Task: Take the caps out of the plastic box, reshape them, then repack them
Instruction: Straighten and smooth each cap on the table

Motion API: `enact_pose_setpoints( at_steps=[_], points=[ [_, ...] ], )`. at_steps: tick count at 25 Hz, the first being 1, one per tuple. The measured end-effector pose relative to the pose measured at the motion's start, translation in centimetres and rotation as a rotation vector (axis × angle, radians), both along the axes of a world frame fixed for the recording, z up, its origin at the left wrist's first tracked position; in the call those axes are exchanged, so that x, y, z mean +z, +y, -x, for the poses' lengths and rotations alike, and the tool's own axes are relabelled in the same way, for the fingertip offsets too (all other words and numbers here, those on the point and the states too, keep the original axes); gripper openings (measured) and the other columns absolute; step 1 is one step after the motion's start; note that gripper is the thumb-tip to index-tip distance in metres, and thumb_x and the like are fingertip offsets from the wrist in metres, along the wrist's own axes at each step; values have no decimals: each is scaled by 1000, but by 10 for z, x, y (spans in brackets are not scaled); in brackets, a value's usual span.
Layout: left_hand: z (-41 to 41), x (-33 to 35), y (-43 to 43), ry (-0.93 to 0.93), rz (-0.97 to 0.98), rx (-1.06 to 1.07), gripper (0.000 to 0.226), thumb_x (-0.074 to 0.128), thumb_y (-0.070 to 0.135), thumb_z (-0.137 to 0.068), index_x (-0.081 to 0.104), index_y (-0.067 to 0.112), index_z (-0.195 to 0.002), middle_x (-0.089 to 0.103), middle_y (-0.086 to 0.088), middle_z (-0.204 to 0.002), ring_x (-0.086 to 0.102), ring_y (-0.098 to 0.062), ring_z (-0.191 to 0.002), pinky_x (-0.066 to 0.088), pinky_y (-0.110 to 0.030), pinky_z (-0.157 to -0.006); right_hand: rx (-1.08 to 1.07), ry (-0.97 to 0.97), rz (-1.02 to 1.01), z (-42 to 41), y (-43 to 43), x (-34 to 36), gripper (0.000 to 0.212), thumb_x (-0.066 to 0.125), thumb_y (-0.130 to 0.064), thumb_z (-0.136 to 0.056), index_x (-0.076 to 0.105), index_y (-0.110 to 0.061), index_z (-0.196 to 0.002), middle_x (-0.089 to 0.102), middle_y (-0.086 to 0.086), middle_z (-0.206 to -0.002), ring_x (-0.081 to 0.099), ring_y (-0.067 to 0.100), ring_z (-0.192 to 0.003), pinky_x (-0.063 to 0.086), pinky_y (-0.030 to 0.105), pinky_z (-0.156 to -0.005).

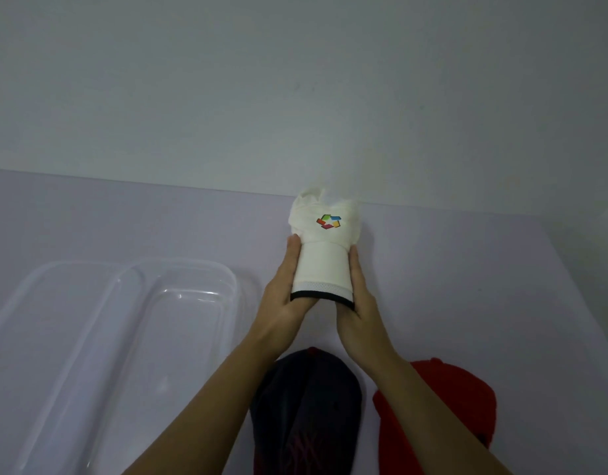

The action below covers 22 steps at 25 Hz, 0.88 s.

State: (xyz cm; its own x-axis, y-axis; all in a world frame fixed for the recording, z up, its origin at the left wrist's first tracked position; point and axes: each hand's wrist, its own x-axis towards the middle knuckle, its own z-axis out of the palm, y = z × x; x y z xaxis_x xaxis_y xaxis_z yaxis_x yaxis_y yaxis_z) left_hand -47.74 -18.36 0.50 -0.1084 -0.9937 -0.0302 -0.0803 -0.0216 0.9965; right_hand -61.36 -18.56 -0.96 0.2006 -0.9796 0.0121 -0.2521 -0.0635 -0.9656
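Observation:
A white cap (pixel 323 255) with a small multicoloured logo and a black-edged brim is held up above the table, its brim curled into a tube. My left hand (pixel 282 303) presses the brim's left side and my right hand (pixel 360 303) presses its right side. A dark navy cap (pixel 316 406) lies on the table below my wrists, partly hidden by my left forearm. A red cap (pixel 446 416) lies to its right, partly under my right forearm. The clear plastic box (pixel 192 303) stands at the left with nothing in it.
A clear lid (pixel 55 320) lies by the box's left side, overlapping it. The pale purple table (pixel 467 286) ends at a white wall (pixel 295 97) behind. The table's right edge (pixel 583 303) runs diagonally at the far right.

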Motion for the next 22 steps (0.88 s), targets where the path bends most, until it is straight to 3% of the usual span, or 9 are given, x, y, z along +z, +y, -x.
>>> enact_pose_setpoints(
  at_steps=[2,4,6,8,11,14,16,18,22],
  points=[
    [6,-4,5,117,-38,42,92,55,48,-70,13,27,-149,35,29,-136,39,25,-117,37,-2,-91,-2,-67,-45,-5,4,-1,68,41,-6,-97,-1,-28,-145,24,-35,-132,29,-31,-116,26,0,-100],
    [2,-4,11,70,-13,9,92,58,42,-71,11,26,-149,35,28,-136,41,22,-118,39,-4,-91,10,-49,4,0,6,1,68,42,-4,-96,2,-31,-143,26,-28,-139,31,-22,-124,28,5,-103],
    [-10,0,14,-64,3,-99,94,57,23,-71,3,29,-148,27,26,-142,38,19,-121,37,-4,-92,22,55,109,13,6,3,74,40,0,-89,6,-32,-146,19,-8,-154,25,-9,-136,26,7,-105],
    [-25,4,15,-148,-4,-200,98,51,14,-65,0,35,-146,12,27,-149,23,22,-128,28,0,-97,31,225,245,27,6,1,84,40,5,-83,8,-41,-146,4,6,-159,16,-8,-139,24,4,-103],
    [-35,21,5,-127,13,-26,76,52,23,-83,9,39,-144,6,28,-150,12,18,-133,16,-11,-109,65,356,393,37,10,-1,77,40,-5,-91,9,-53,-142,-3,12,-159,8,13,-146,21,9,-109],
    [-37,43,-16,-141,32,180,49,40,32,-98,23,36,-144,24,24,-144,22,7,-132,22,-22,-108,102,378,462,35,16,2,54,38,-34,-98,13,-50,-143,-5,14,-158,6,25,-147,20,21,-115],
    [-39,55,-27,-132,35,118,43,43,38,-96,38,32,-138,43,23,-135,41,0,-126,34,-27,-106,115,399,487,35,17,4,63,48,-27,-95,14,-50,-143,-7,10,-158,5,26,-147,25,25,-114],
    [-41,64,-34,-124,40,37,34,49,40,-93,54,27,-125,61,15,-120,58,-5,-111,47,-31,-97,124,392,493,34,18,9,64,49,-30,-93,14,-50,-143,-7,6,-158,5,25,-147,25,21,-113],
    [-37,76,-35,-196,124,27,20,51,36,-93,66,22,-92,72,1,-92,67,-18,-89,57,-40,-82,163,382,502,34,19,16,70,49,-25,-90,11,-50,-143,-5,10,-158,4,14,-147,26,13,-109]
  ],
)
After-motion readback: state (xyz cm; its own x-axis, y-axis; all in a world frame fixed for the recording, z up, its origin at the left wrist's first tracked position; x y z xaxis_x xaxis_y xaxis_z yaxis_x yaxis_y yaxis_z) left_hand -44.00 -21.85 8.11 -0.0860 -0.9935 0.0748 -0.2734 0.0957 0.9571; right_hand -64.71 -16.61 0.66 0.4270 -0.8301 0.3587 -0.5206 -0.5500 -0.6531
